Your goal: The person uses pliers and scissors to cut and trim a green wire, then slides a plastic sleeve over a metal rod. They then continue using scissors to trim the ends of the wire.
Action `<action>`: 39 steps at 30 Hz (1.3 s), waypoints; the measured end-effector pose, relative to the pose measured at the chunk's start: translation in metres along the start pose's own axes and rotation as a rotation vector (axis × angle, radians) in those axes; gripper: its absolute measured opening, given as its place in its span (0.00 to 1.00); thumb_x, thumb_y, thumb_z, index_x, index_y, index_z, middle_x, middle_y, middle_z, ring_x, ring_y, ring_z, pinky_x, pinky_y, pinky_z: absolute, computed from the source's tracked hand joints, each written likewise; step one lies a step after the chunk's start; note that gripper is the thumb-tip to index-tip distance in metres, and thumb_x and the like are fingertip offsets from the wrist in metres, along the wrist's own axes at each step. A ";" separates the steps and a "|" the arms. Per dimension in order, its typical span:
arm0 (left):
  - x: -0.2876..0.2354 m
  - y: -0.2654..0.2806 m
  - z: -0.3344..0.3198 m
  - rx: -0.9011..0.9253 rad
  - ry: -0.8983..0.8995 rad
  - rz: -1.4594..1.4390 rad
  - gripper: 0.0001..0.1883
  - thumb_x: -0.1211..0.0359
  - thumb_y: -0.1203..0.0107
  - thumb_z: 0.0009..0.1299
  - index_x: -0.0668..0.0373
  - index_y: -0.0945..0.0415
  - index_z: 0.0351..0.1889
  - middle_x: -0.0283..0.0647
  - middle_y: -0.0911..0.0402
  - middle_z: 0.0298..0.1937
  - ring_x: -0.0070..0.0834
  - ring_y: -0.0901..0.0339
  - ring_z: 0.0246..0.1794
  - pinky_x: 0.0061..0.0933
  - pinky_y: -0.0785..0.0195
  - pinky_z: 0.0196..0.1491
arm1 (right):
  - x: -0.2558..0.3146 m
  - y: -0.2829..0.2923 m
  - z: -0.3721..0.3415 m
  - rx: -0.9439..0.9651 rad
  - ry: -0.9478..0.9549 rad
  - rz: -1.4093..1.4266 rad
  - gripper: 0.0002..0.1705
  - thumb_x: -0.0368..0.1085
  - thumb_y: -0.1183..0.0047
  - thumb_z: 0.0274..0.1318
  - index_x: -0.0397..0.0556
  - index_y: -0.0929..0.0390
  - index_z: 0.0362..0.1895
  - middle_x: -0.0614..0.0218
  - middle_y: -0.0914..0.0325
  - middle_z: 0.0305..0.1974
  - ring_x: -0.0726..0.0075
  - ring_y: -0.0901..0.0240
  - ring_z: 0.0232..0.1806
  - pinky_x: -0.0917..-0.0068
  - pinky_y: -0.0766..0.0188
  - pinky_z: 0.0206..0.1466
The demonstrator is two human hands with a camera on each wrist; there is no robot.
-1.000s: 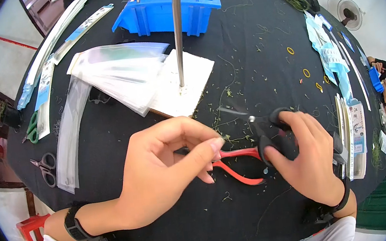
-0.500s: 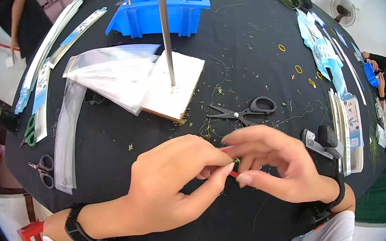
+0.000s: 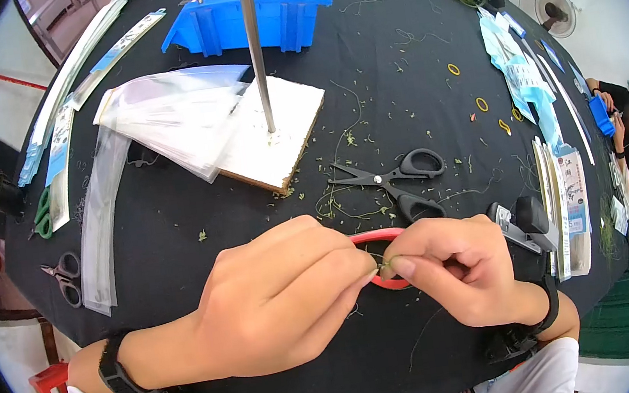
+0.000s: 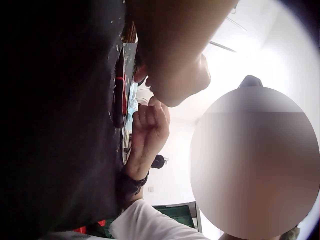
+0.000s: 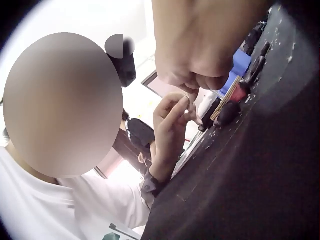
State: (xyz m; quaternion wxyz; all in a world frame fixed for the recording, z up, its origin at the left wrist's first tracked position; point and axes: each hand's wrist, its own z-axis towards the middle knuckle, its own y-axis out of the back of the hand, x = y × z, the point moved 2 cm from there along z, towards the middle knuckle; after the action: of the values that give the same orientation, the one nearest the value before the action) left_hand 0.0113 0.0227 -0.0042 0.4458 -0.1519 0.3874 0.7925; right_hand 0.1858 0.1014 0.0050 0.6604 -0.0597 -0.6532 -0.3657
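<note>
In the head view my left hand (image 3: pixel 288 298) and right hand (image 3: pixel 461 269) meet fingertip to fingertip. Between them they pinch a thin green strand (image 3: pixel 384 266), mostly hidden by the fingers. Just behind the fingertips, red curved handles (image 3: pixel 378 234) lie on the black cloth, partly covered by my hands. Farther from me, black scissors (image 3: pixel 380 179) rest with blades apart, near green scraps and thin string. The right wrist view shows my left hand (image 5: pixel 170 122) with thumb and forefinger together, opposite my right hand (image 5: pixel 195 55).
Beyond my left hand, a metal rod (image 3: pixel 256 54) rises from a white-topped board (image 3: pixel 278 158) beside clear plastic sleeves (image 3: pixel 156 122). A blue bin (image 3: pixel 253 19) stands behind. To the right are a stapler (image 3: pixel 521 226) and packaging strips (image 3: pixel 573 188); small snips (image 3: pixel 67 280) lie left.
The right hand let go of the black scissors, which lie on the cloth now. It moved left to the left hand's fingertips and pinches the green strand with it.
</note>
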 end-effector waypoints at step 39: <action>0.004 -0.003 -0.001 0.028 -0.045 0.051 0.11 0.82 0.36 0.51 0.64 0.23 0.32 0.41 0.20 0.27 0.33 0.23 0.24 0.27 0.31 0.26 | 0.003 -0.001 0.000 0.108 -0.169 0.151 0.07 0.28 0.49 0.57 0.42 0.24 0.40 0.75 0.34 0.15 0.86 0.41 0.14 0.81 0.48 0.16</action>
State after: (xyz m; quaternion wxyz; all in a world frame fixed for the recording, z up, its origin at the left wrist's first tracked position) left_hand 0.0110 0.0256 -0.0083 0.4362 -0.1178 0.3921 0.8013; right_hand 0.1850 0.0995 0.0069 0.6311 -0.1036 -0.7188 -0.2727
